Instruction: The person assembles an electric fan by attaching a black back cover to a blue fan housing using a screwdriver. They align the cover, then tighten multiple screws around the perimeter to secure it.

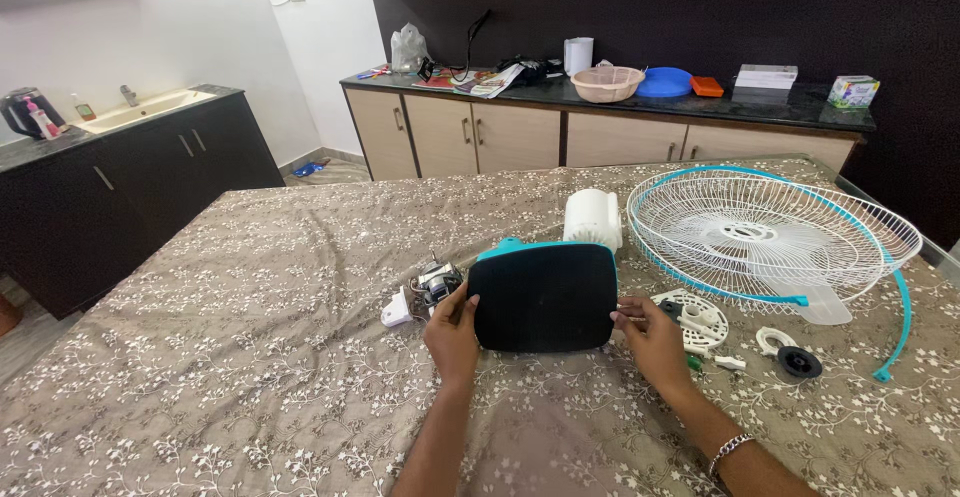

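- A kettle (pixel 22 111) stands on the dark counter far left of the fan base, with a sink (pixel 140 109) just to its right.
- A small motor (pixel 436 283) with loose wires and a white plug piece (pixel 397 310) lie on the patterned bedspread (pixel 230 337), just left of the fan base.
- The left hand (pixel 452 335) grips the left edge of the fan base, thumb on its dark face.
- The fan base (pixel 543 295), a dark rounded panel with a teal rim, stands tilted up on the bedspread between both hands.
- A white motor cover (pixel 592 218) sits just behind the fan base.
- The right hand (pixel 652 340) grips the right edge of the fan base, fingers curled on it; a bracelet (pixel 730 449) circles that wrist.
- A round white plate (pixel 697 320) and a black knob (pixel 799 362) lie right of the fan base.
- A wire fan guard (pixel 770 232) with fan blades (pixel 810 292) under it lies farther right and behind.
- A teal ring (pixel 903 322) curves beyond the guard, farthest right of the fan base.
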